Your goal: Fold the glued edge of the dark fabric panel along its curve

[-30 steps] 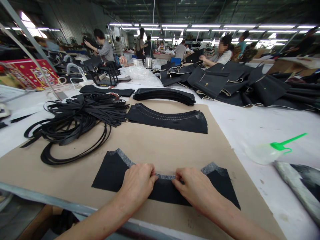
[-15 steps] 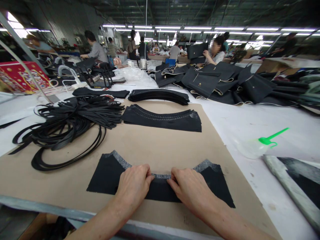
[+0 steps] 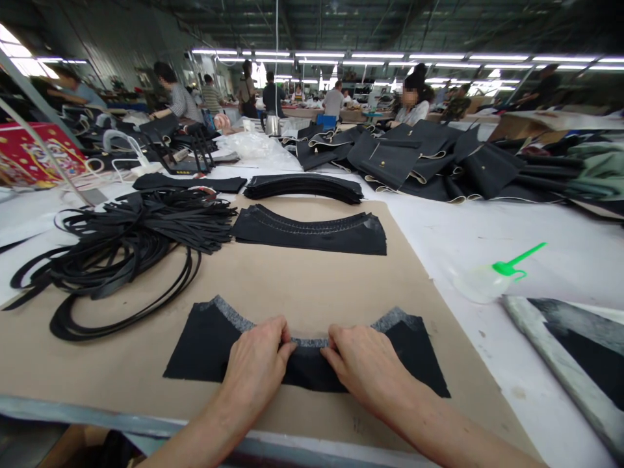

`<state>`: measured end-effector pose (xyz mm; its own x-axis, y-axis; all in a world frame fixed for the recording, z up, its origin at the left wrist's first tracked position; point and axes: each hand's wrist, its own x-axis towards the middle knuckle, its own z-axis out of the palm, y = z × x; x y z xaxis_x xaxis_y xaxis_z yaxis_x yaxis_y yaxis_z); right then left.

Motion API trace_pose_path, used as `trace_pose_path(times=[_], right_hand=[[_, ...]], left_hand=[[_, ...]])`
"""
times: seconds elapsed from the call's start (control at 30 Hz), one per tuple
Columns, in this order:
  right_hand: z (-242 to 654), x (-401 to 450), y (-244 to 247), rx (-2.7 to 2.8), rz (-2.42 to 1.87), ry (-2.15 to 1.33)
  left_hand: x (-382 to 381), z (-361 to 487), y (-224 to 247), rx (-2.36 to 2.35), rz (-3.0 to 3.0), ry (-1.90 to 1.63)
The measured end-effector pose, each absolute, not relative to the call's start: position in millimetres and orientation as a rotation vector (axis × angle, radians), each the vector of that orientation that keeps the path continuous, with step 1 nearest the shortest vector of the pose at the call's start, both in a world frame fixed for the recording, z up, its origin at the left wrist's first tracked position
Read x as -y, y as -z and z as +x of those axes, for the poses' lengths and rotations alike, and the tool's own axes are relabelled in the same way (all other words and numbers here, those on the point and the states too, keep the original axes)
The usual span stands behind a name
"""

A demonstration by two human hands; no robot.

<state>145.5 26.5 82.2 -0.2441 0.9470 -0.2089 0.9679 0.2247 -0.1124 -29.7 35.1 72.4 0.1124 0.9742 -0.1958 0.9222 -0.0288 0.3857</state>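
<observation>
A black curved piece (image 3: 195, 344) lies on brown paper (image 3: 302, 279) near the table's front edge, a grey speckled strip running along its concave upper edge. Left of the curve's middle, my left hand (image 3: 257, 356) pinches that edge between thumb and curled fingers. My right hand (image 3: 363, 357) pinches the same edge a short way to the right. Between the two hands a short stretch of grey strip shows. Behind them rests a stack of black curved pieces (image 3: 312, 237) with white marks along the curve.
Black straps (image 3: 121, 247) lie coiled at the left. Another curved stack (image 3: 302, 187) is farther back. On the right are a clear bottle with a green spout (image 3: 507, 268) and a grey-edged board (image 3: 550, 351). Black bag parts (image 3: 390, 156) are heaped behind; people work beyond.
The view has shifted slightly. Both hands keep their pinch at nearly the same spots on the edge. In the background, a person's raised black bag part has gone down out of sight.
</observation>
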Motion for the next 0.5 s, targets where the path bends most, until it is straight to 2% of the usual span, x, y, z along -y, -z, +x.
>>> trace_pose_path(times=[0.17,0.37,0.5], right_hand=[[149.8,-28.3,-84.6,-2.359,1.906,0.326],[151.5,-25.7,-84.1,-2.360,1.920,0.325],[166.2,-29.7,-87.0,-2.398,1.950,0.365]], left_hand=[[-26.5,-28.5,-64.3,-1.882,2.239,-0.421],[-7.6,-23.4,-27.6,-1.186,2.724,-0.704],[-3.6,-23.4,-14.9,-1.122,2.944,-0.752]])
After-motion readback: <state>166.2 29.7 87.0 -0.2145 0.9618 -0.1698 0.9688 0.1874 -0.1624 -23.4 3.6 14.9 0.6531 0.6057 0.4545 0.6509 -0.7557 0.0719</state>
